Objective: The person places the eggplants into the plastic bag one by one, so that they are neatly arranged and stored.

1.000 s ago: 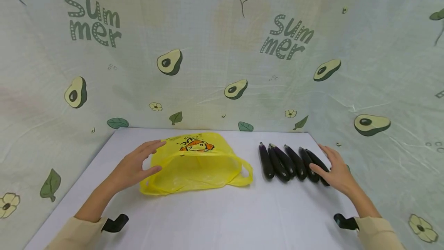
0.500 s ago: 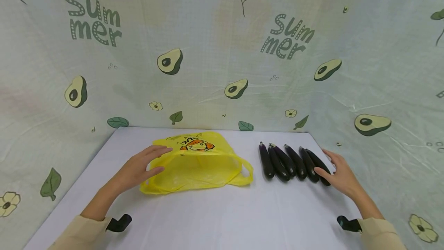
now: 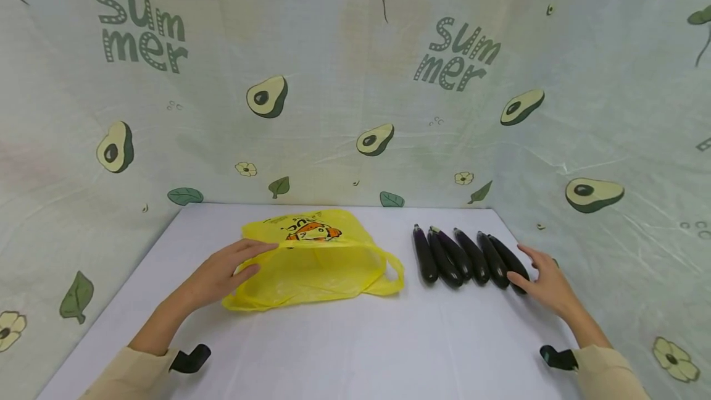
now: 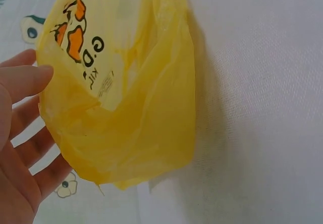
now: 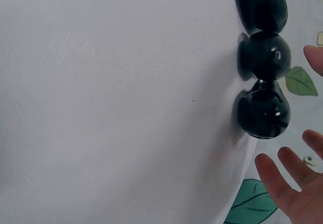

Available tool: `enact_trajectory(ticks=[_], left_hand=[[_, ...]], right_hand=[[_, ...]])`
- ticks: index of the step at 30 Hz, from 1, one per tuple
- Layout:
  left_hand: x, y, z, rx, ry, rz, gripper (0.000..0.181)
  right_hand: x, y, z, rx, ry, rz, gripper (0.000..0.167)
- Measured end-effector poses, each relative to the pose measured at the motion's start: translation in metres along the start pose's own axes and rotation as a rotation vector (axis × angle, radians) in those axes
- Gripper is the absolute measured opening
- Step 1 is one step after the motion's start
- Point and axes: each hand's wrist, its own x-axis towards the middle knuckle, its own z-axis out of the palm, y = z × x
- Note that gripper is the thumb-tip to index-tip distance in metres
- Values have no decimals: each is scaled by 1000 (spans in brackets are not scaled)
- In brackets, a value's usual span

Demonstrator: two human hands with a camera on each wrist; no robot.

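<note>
A yellow plastic bag [image 3: 311, 273] with an orange and black print lies on the table, its mouth facing the near side. At the bag's left edge is my left hand [image 3: 219, 273], thumb and fingers apart. In the left wrist view the thumb [image 4: 30, 80] is at the bag's edge; contact is hard to judge. Several dark eggplants lie side by side at the right. My right hand [image 3: 547, 283] is beside the rightmost eggplant [image 3: 507, 258], fingers spread. The right wrist view shows its fingers [image 5: 275, 176] apart from the end eggplant [image 5: 264, 110].
A white table [image 3: 355, 350] bears everything. Behind and around it hangs a pale cloth [image 3: 328, 29] printed with avocados, leaves and lettering. The table's right edge runs close to my right hand. One bag handle [image 3: 393, 273] points toward the eggplants.
My left hand has moved slightly right, over the bag's left edge. My right hand has shifted slightly right and down beside the last eggplant. Bag and eggplants stay put.
</note>
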Motion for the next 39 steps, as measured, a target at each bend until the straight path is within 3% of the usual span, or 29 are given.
enact_trajectory(ticks=[11, 21, 39], left_hand=[[0, 2, 1, 12, -4, 10, 59], [2, 0, 4, 19, 20, 88, 63], [6, -1, 3, -48, -47, 59, 60]], right_hand=[[1, 10, 4, -7, -41, 29, 82], [3, 17, 8, -3, -39, 22, 76], [6, 23, 11, 4, -71, 67, 68]])
